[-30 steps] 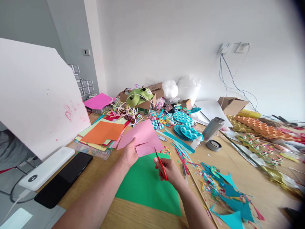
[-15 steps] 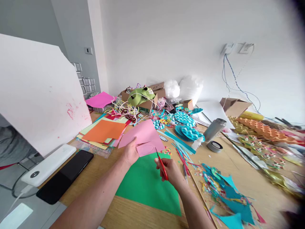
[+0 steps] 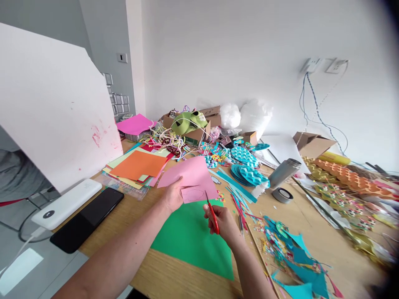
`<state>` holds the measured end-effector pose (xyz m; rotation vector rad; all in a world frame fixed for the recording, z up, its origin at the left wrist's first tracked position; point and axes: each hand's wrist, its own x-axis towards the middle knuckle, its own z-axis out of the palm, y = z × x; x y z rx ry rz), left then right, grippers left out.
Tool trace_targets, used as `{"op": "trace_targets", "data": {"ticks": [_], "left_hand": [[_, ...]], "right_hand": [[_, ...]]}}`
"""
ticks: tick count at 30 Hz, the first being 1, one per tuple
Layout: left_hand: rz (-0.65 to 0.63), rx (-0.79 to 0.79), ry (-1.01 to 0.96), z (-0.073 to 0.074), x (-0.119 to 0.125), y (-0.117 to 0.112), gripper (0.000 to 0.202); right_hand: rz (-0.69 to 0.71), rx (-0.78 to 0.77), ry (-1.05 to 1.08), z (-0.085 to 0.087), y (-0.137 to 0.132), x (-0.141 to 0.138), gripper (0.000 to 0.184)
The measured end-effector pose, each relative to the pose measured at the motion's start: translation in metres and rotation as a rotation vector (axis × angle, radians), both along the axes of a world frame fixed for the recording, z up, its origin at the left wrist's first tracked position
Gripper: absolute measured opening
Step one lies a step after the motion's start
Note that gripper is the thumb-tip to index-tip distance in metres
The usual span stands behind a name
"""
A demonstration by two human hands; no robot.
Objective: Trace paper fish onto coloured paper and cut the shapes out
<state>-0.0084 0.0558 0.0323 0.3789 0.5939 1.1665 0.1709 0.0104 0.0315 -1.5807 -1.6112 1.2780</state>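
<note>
Right hand [image 3: 222, 222]: fingers curled round red scissors [image 3: 213, 220], blades placed at five o'clock of pink sheet [image 3: 188, 172]. Left hand [image 3: 173, 197]: sheet pinched at eight o'clock. Done: oval-like outline [image 3: 195, 195] drawn, slit [image 3: 190, 186] cut above it. Not yet done: outline itself is seen uncut, still joined to sheet. Further, on bench [image 3: 162, 278]: green sheet [image 3: 193, 241] at six, paper stack [image 3: 140, 164] at nine, teal scraps [image 3: 307, 270] at four.

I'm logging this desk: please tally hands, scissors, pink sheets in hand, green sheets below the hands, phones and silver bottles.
Hands: 2 (left hand, right hand)
Scissors: 1
Pink sheet in hand: 1
Green sheet: 1
Phone: 1
Silver bottle: 1
Total: 7
</note>
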Motion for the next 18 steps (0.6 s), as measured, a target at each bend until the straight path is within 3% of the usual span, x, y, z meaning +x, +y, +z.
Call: {"op": "trace_targets", "data": {"ticks": [13,18], "left_hand": [[0.021,0.071,0.001,-0.004,0.0008,0.0008,0.044],[0.039,0.032,0.009,-0.0024,0.0017,-0.0009,0.04]], "right_hand": [[0.02,0.041,-0.05,-0.0033,0.0006,0.0018,0.056],[0.018,0.036,-0.059,-0.0036,0.0004,0.0019,0.057]]}}
